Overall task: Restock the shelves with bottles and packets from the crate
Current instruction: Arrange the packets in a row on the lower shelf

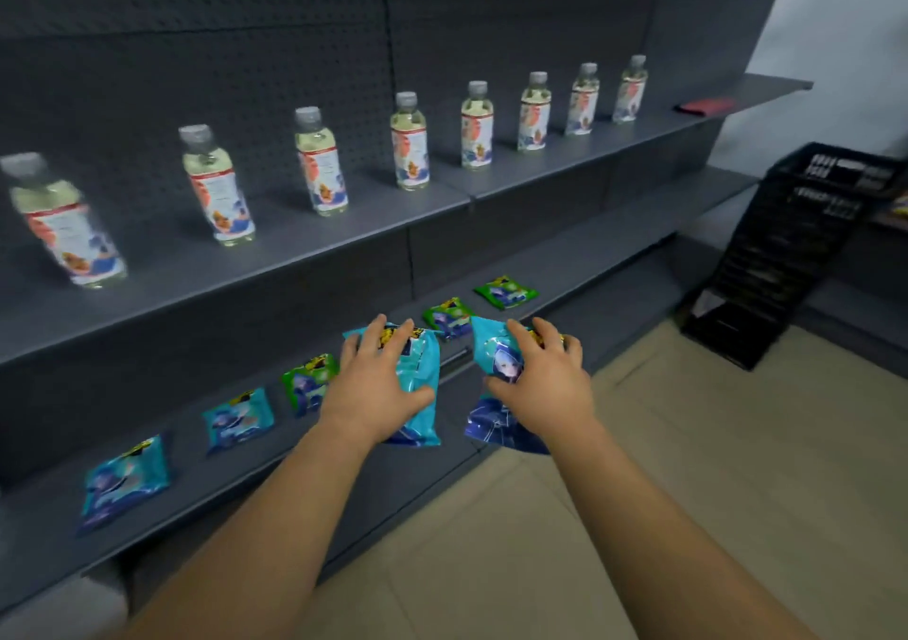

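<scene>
I have both hands out over the front lip of the lower shelf (373, 472). My left hand (378, 389) is spread flat, fingers splayed, pressing down on a blue packet (417, 369) whose near end overhangs the shelf edge. My right hand (543, 376) has its fingers curled over a second blue packet (496, 423) and grips it; this one hangs tilted just off the lip, above the floor (638, 492).

Between my hands a narrow strip of shelf edge is bare. Beyond my fingertips lie two green packets (506, 291), apart from each other. Left of my left hand a green packet (309, 384) lies just beside it, then two more blue packets (127, 479) further left, with bare shelf between them.

Above my hands, the upper shelf (442, 197) carries eight bottles (410, 143) in a spaced row, all upright, set back from its front edge. The black crate (786, 246) leans well off to the right of my right hand, with open floor in front of it.
</scene>
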`<state>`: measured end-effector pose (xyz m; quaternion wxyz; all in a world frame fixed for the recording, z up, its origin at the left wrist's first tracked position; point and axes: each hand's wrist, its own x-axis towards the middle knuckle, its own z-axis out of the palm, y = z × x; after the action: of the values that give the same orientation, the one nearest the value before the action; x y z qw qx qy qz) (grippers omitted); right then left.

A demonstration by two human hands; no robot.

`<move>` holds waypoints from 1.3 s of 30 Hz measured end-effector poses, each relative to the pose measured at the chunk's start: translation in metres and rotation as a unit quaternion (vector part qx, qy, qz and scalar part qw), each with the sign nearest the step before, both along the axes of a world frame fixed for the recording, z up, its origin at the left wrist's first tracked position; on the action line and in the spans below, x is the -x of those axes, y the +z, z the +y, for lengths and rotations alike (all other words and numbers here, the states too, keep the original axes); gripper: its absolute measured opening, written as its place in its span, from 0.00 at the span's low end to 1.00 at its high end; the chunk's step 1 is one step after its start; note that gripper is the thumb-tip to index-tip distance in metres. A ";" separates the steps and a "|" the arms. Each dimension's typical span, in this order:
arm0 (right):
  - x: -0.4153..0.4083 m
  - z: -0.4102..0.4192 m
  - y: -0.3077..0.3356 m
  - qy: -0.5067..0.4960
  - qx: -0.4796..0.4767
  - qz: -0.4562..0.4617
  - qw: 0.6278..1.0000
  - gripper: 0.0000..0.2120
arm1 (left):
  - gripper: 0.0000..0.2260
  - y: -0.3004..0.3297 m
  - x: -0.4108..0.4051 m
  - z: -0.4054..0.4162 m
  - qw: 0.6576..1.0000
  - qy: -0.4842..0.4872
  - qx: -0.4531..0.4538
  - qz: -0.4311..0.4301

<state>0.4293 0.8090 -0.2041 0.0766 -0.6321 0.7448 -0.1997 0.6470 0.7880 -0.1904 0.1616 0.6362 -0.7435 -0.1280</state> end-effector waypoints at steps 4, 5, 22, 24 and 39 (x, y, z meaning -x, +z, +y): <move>0.065 -0.049 -0.015 -0.048 -0.014 0.010 0.999 0.37 | 0.39 -0.022 0.069 -0.071 0.999 -0.042 -0.020 0.006; 0.082 -0.062 -0.016 -0.062 -0.019 0.014 0.998 0.37 | 0.39 -0.026 0.088 -0.089 0.998 -0.054 -0.022 0.008; 0.384 -0.250 -0.022 -0.174 -0.033 0.010 0.984 0.36 | 0.40 -0.043 0.414 -0.324 0.983 -0.183 -0.023 -0.018; 0.420 -0.276 -0.031 -0.161 -0.042 0.007 0.986 0.36 | 0.40 -0.052 0.447 -0.347 0.985 -0.171 -0.027 -0.025; 0.558 -0.501 -0.056 0.020 -0.099 0.028 0.995 0.37 | 0.39 -0.084 0.572 -0.501 0.995 0.005 -0.095 -0.027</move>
<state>-0.1291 0.3077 -0.2603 0.1220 -0.6419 0.7496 -0.1059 0.0754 0.2875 -0.2740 0.0810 0.6554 -0.7290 -0.1799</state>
